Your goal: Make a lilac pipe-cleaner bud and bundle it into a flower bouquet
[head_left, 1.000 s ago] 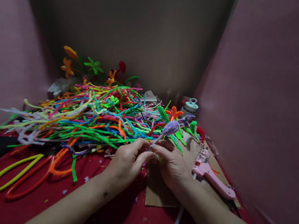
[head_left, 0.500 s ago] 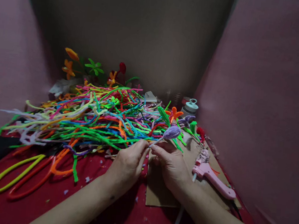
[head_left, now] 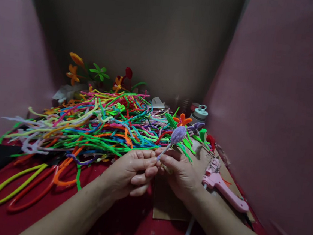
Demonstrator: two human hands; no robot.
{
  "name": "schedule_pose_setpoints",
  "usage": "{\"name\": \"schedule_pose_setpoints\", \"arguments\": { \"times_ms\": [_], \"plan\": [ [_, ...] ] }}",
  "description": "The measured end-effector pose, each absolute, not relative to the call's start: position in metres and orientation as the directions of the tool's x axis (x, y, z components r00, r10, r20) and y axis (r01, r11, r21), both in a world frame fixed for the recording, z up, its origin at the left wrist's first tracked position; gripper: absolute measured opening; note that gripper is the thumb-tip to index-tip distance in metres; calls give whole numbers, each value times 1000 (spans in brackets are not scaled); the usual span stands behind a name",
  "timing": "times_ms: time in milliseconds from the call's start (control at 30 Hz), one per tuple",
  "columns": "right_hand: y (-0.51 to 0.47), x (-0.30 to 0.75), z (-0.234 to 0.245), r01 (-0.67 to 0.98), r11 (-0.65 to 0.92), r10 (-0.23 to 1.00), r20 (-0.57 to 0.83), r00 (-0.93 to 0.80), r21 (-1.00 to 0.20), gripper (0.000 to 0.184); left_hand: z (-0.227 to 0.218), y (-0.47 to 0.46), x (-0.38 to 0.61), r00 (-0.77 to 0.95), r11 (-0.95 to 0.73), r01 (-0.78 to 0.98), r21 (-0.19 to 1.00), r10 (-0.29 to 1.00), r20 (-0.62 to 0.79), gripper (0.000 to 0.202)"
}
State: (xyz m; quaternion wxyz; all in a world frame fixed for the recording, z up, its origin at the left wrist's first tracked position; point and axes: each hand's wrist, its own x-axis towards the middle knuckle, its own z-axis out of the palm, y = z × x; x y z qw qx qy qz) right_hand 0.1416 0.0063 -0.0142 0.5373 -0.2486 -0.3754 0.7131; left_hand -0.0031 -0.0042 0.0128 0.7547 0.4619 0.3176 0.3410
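Observation:
A purple pipe-cleaner flower bud [head_left: 178, 135] stands tilted up to the right on a thin purple stem. My right hand [head_left: 180, 173] pinches that stem between thumb and fingers, below the bud. Closed on the stem's lower end are the thumb and index finger of my left hand [head_left: 136, 171], its other fingers curled beneath. Both hands meet over the left edge of a cardboard sheet [head_left: 163, 205]. Just right of my right hand lies a pink glue gun [head_left: 224, 187] with a white glue stick [head_left: 188, 232] poking out toward me.
A big heap of coloured pipe cleaners [head_left: 88, 124] spreads across the red cloth [head_left: 105, 217]. Scissors with yellow and red handles [head_left: 14, 188] lie left. Finished pipe-cleaner flowers [head_left: 183, 119] rest on the cardboard's far end, near a bottle [head_left: 200, 113]. Walls enclose three sides.
The purple bud has tipped more upright and shifted slightly left. My left hand has rolled, so its curled fingers now show. The glue gun and heap lie as before.

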Motion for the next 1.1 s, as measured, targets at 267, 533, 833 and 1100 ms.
{"name": "schedule_pose_setpoints", "arguments": {
  "times_ms": [267, 533, 833, 1100],
  "plan": [
    [3, 136, -17, -513, -2, 993, 57, -100, -859, 8, -13, -11, 1, 332, -581, 627, 520, 802, 496, 18],
    [3, 141, -17, -438, 60, 978, 142, -155, -897, 5, 8, -8, 2, 273, -8, 60, 998, 962, -8, 20],
    [3, 141, -17, -577, -62, 942, 144, -303, -814, 10, 15, -8, -3, 584, 318, -110, 942, 788, -198, 15],
    [5, 138, -22, -508, -46, 988, 36, -150, -860, 4, -10, -12, 1, 345, -556, 646, 523, 824, 449, 18]
  ]
}}
